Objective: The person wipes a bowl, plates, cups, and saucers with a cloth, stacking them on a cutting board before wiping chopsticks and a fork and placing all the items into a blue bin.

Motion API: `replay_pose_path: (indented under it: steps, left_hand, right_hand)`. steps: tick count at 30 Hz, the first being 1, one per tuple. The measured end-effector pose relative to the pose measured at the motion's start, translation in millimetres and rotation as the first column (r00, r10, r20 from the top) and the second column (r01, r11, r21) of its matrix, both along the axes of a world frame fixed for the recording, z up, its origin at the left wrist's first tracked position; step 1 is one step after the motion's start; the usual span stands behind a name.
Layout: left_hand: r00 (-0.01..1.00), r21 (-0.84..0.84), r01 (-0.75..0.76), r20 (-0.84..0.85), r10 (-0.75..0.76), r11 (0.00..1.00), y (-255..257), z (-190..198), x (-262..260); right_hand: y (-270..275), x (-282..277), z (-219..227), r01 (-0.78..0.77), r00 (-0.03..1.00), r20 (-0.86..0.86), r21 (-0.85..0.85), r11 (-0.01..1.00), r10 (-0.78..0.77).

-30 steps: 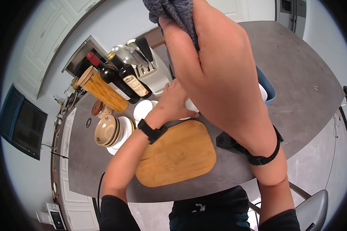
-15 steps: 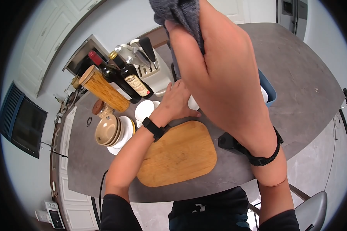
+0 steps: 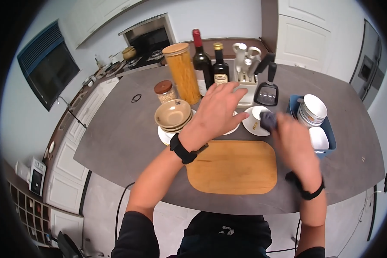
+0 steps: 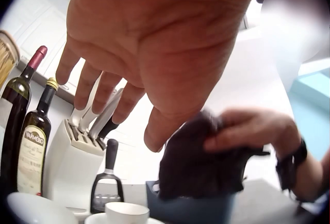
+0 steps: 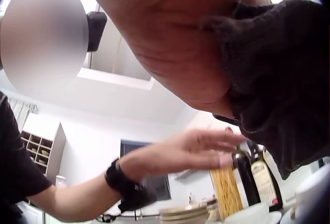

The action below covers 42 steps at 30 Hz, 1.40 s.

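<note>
My right hand (image 3: 293,144) grips a bunched dark grey cloth (image 3: 268,121), slightly blurred, close to a white cup (image 3: 259,112) on a saucer (image 3: 248,125). The left wrist view shows the cloth hanging in folds under the fingers. My left hand (image 3: 219,109) is raised with its fingers spread, over the far left edge of the wooden board (image 3: 232,170). Nothing lies in its bare palm in the left wrist view. Part of a white dish (image 3: 232,124) shows behind it; the rest is hidden.
Stacked beige bowls (image 3: 173,115) stand left, near a jar (image 3: 164,91) and a tall pasta container (image 3: 182,73). Two bottles (image 3: 202,64), a knife block (image 3: 246,96) and a black spatula (image 3: 266,92) are behind. A blue bin (image 3: 329,133) holds white bowls at right.
The head view has swung round and shows more of the table. My right hand has come down from high near the camera with the cloth. My left hand has risen from the white dishes.
</note>
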<state>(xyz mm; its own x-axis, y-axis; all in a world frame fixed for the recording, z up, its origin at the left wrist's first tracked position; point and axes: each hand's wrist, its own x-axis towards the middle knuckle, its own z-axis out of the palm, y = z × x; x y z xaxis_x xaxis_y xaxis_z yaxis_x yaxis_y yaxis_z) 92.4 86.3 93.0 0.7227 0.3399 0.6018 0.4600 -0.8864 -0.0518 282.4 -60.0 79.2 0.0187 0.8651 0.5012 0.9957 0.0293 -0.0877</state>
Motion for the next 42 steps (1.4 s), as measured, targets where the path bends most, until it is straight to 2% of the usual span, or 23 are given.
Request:
replay_pose_path:
  steps: [2,5,7,8,9,10,11,12,13,14,15,20,23,28,30,31,33,34,37,38,39,40,42]
  left_hand:
    - [0.967,-0.285,0.203,0.207,-0.146,0.937,-3.7,7.7,-4.9]
    - [0.921,-0.291,0.308,0.328,-0.208,0.906,-8.2,5.9,-0.2]
    - [0.896,-0.3,0.352,0.383,-0.227,0.886,-10.2,1.0,7.1]
    - [0.889,-0.302,0.367,0.393,-0.236,0.88,-10.9,-0.1,11.1]
    - [0.88,-0.305,0.387,0.405,-0.249,0.87,-11.9,0.6,15.6]
    - [0.87,-0.307,0.407,0.416,-0.264,0.86,-12.7,1.9,20.7]
    - [0.86,-0.324,0.426,0.434,-0.267,0.845,-15.1,4.2,26.8]
    - [0.853,-0.32,0.44,0.442,-0.279,0.839,-17.5,6.4,33.1]
    - [0.836,-0.321,0.465,0.465,-0.29,0.825,-19.9,8.0,40.2]
    - [0.822,-0.324,0.483,0.487,-0.295,0.813,-20.9,8.5,45.6]
    - [0.805,-0.299,0.495,0.511,-0.301,0.816,-22.0,7.2,51.6]
    - [0.82,-0.282,0.461,0.499,-0.281,0.842,-23.2,3.2,61.2]
    - [0.844,-0.005,0.356,0.431,-0.319,0.935,-17.6,-3.2,68.4]
    - [0.882,0.12,0.333,0.312,-0.354,0.935,-19.3,-8.7,75.8]
    - [0.785,-0.128,0.48,0.505,-0.359,0.868,-22.6,-12.0,79.6]
    - [0.784,-0.125,0.483,0.503,-0.364,0.867,-24.2,-13.0,81.7]
    - [0.715,-0.496,0.662,0.642,-0.276,0.562,-28.1,-15.6,83.5]
    - [0.716,-0.495,0.661,0.641,-0.276,0.564,-28.6,-16.6,83.1]
    - [0.73,-0.47,0.648,0.609,-0.311,0.599,-31.2,-13.8,73.5]
    - [0.812,-0.29,0.518,0.462,-0.356,0.805,-32.2,-11.6,66.8]
    - [0.888,-0.051,0.376,0.307,-0.343,0.925,-33.0,-8.1,60.5]
    - [0.889,-0.047,0.372,0.304,-0.342,0.927,-33.0,-5.8,56.1]
    - [0.955,0.194,0.245,0.122,-0.271,0.95,-32.5,-2.1,46.9]
  right_hand:
    - [3.5,-16.4,-43.2,0.013,0.984,0.178,-0.118,0.993,0.008]
    - [-3.1,-45.1,-69.3,-0.002,0.991,0.13,-0.285,0.958,0.041]
    - [-9.1,-52.2,-63.6,-0.256,0.964,0.034,-0.123,0.959,0.262]
    - [-7.7,-55.4,-57.4,-0.242,0.968,0.041,-0.131,0.961,0.249]
    - [-1.8,-57.8,-47.8,-0.395,0.897,-0.257,-0.094,0.914,0.361]
    - [3.5,-61.0,-41.2,-0.519,0.729,-0.525,-0.007,0.855,0.438]
    - [7.9,-65.3,-41.2,-0.624,0.465,-0.81,-0.015,0.781,0.357]
    - [12.1,-66.9,-45.7,-0.613,0.477,-0.806,-0.019,0.79,0.351]
    - [17.5,-66.4,-54.4,-0.742,0.083,-0.973,0.084,0.666,0.215]
    - [23.6,-66.4,-65.3,-0.797,-0.308,-0.951,0.251,0.549,-0.011]
    - [27.7,-66.8,-80.7,-0.794,-0.375,-0.926,0.293,0.533,-0.05]
    - [28.5,-70.9,-96.4,-0.786,-0.386,-0.922,0.308,0.536,-0.036]
    - [27.2,-65.2,-96.8,-0.775,-0.416,-0.905,0.304,0.553,-0.086]
    - [27.3,-64.9,-99.0,-0.725,-0.448,-0.888,0.296,0.622,-0.1]
    - [29.0,-64.2,-102.9,-0.738,-0.398,-0.916,0.28,0.614,-0.06]
    - [28.8,-63.7,-102.2,-0.735,-0.399,-0.915,0.283,0.616,-0.055]
    - [26.9,-64.3,-100.5,-0.741,-0.375,-0.927,0.281,0.61,-0.029]
    - [26.2,-64.2,-98.7,-0.741,-0.376,-0.926,0.283,0.609,-0.027]
    - [25.4,-65.7,-92.1,-0.765,-0.287,-0.958,0.235,0.599,0.009]
    - [24.3,-64.7,-88.7,-0.788,-0.251,-0.967,0.226,0.572,0.036]
    - [23.2,-63.8,-85.0,-0.811,-0.214,-0.975,0.214,0.545,0.065]
    - [20.7,-62.2,-78.8,-0.812,-0.215,-0.974,0.218,0.541,0.069]
    - [14.9,-58.2,-67.5,-0.775,-0.113,-0.993,0.099,0.624,0.017]
